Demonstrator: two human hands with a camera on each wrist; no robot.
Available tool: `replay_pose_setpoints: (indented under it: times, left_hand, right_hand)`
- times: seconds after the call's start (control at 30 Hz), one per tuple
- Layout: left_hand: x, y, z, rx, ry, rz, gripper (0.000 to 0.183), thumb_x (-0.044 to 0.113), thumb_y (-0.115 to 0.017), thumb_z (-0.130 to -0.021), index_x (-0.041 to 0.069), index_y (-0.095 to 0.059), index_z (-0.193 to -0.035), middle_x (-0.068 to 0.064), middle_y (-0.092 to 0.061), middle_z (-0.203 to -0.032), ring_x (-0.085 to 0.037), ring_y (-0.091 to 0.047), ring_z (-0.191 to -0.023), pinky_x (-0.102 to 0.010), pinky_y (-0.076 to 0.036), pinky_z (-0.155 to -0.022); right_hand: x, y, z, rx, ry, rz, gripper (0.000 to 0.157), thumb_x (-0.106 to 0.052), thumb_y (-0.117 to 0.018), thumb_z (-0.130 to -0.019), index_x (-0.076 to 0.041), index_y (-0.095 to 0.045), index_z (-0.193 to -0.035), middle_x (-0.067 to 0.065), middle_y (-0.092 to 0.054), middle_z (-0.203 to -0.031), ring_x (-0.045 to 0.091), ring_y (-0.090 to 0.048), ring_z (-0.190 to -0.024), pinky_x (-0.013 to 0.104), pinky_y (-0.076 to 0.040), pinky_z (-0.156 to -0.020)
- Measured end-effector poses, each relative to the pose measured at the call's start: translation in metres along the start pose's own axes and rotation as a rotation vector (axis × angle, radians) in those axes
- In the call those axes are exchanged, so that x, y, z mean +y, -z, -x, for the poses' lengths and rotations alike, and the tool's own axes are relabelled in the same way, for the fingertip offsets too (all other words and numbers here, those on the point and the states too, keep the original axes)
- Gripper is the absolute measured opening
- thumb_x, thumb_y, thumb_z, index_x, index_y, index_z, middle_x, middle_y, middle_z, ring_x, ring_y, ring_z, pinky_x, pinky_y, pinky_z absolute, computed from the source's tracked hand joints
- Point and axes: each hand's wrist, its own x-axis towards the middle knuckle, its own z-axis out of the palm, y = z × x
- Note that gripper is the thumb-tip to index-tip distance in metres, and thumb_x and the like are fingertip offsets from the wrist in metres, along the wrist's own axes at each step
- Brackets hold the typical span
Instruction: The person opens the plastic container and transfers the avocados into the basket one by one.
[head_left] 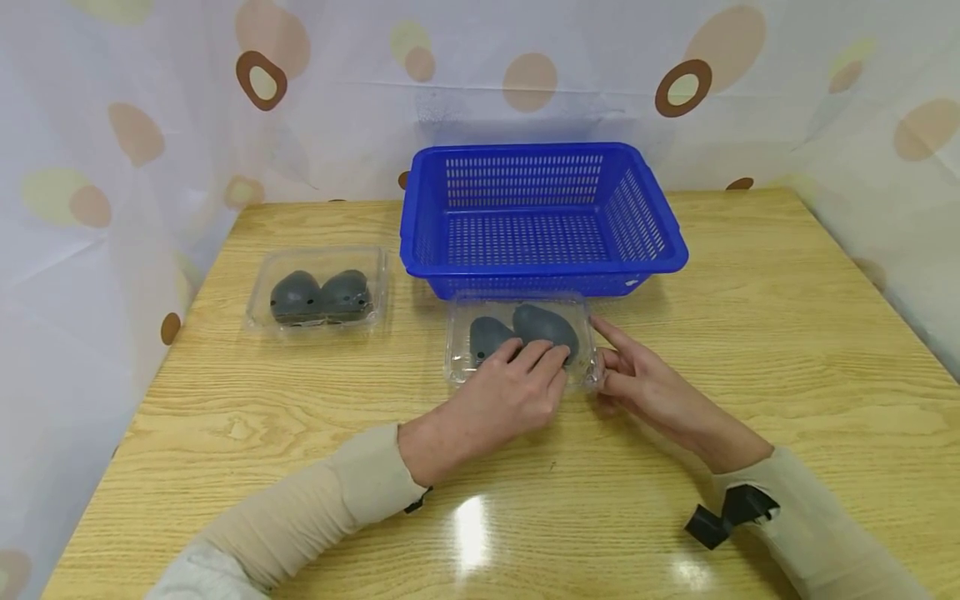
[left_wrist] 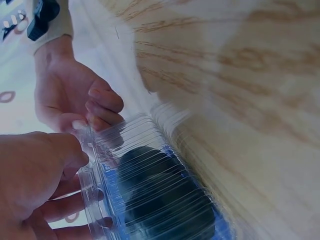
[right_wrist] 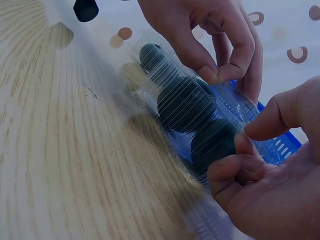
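A clear plastic clamshell box (head_left: 453, 346) lies in front of the blue basket, with dark grey-green, rounded fruits (head_left: 543, 325) inside. My left hand (head_left: 504, 393) reaches over its near edge, and in the right wrist view the thumb and forefinger pinch the rim. At the near right corner, my right hand (head_left: 663, 404) pinches the box edge between thumb and curled fingers, its forefinger stretched along the side. The left wrist view shows the ribbed plastic wall (left_wrist: 145, 130) close up, a dark fruit (left_wrist: 165, 200) behind it.
A second clear box (head_left: 382, 287) with dark fruits (head_left: 295, 293) stands to the left on the wooden table (head_left: 247, 433). The blue perforated basket (head_left: 543, 271) is behind the nearer box, with nothing inside it. A spotted cloth (head_left: 480, 50) hangs around the table.
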Motion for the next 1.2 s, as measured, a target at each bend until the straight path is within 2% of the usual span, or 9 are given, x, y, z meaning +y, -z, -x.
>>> replay_pose_setpoints:
  times: [0.4, 0.63, 0.77, 0.93, 1.07, 1.2]
  left_hand:
    - [-0.0007, 0.0003, 0.0028, -0.074, 0.002, 0.029, 0.030, 0.002, -0.034, -0.092, 0.008, -0.062, -0.100, -0.006, -0.059, -0.112, -0.018, -0.056, -0.102, -0.035, -0.053, -0.079]
    - [-0.0010, 0.0004, 0.0033, -0.071, 0.010, 0.026, 0.030, 0.001, -0.034, -0.093, 0.008, -0.062, -0.100, -0.006, -0.058, -0.111, -0.018, -0.055, -0.102, -0.035, -0.053, -0.079]
    - [-0.0006, 0.0012, 0.0026, -0.080, 0.009, 0.025, 0.032, 0.001, -0.031, -0.094, 0.008, -0.061, -0.099, -0.005, -0.058, -0.111, -0.018, -0.055, -0.102, -0.035, -0.053, -0.080]
    - [-0.0001, 0.0017, 0.0017, -0.093, 0.005, 0.012, 0.033, -0.001, -0.029, -0.093, 0.008, -0.061, -0.099, -0.005, -0.058, -0.111, -0.018, -0.055, -0.103, -0.036, -0.053, -0.080]
    - [0.0006, 0.0013, 0.0008, -0.065, 0.002, -0.007, 0.037, -0.002, -0.026, -0.093, 0.008, -0.061, -0.097, -0.005, -0.059, -0.108, -0.018, -0.056, -0.101, -0.036, -0.053, -0.079]
    - [0.0004, 0.0004, -0.0004, -0.052, 0.005, -0.008, 0.041, -0.003, -0.023, -0.092, 0.008, -0.062, -0.096, -0.005, -0.059, -0.106, -0.018, -0.057, -0.099, -0.037, -0.054, -0.077]
  right_hand:
    - [-0.0004, -0.0007, -0.0035, -0.038, 0.022, 0.022, 0.074, 0.008, -0.038, -0.088, -0.011, 0.005, -0.144, 0.001, -0.042, -0.082, 0.009, -0.042, -0.069, 0.024, -0.037, -0.056]
    - [0.0010, -0.0002, -0.0031, -0.052, 0.030, -0.003, 0.072, 0.006, -0.038, -0.089, -0.011, 0.004, -0.144, 0.001, -0.045, -0.087, 0.008, -0.042, -0.070, 0.023, -0.038, -0.058]
    - [0.0029, 0.0008, 0.0012, -0.004, -0.028, -0.040, 0.062, 0.003, -0.041, -0.089, -0.004, -0.007, -0.141, 0.000, -0.050, -0.086, 0.009, -0.044, -0.068, 0.023, -0.041, -0.059]
    - [0.0044, 0.0021, 0.0041, 0.016, -0.074, -0.114, 0.039, 0.002, -0.043, -0.088, 0.008, -0.024, -0.122, 0.002, -0.050, -0.078, 0.013, -0.042, -0.063, 0.026, -0.040, -0.056]
    - [0.0047, 0.0034, 0.0035, 0.005, -0.071, -0.124, 0.026, 0.003, -0.042, -0.087, 0.006, -0.030, -0.111, 0.003, -0.046, -0.074, 0.014, -0.041, -0.063, 0.028, -0.040, -0.056]
    - [0.0026, 0.0032, 0.0017, 0.015, -0.075, -0.102, 0.024, 0.005, -0.041, -0.086, 0.002, -0.031, -0.107, 0.001, -0.046, -0.073, 0.013, -0.042, -0.062, 0.027, -0.042, -0.055]
